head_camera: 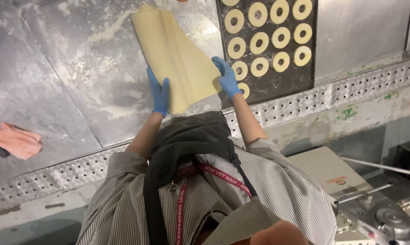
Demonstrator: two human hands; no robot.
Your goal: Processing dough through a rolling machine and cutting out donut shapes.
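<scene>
Both blue-gloved hands, left [160,96] and right [227,77], have fingers clamped on the near edge of a folded pale-yellow dough sheet [177,56] over the floury steel tabletop [69,81].

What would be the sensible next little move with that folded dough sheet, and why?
Probably lay it flat on the floured steel table. The left hand and right hand grip the near end of the dough sheet, which lies folded over itself; the tray of dough rings sits beside it.
</scene>
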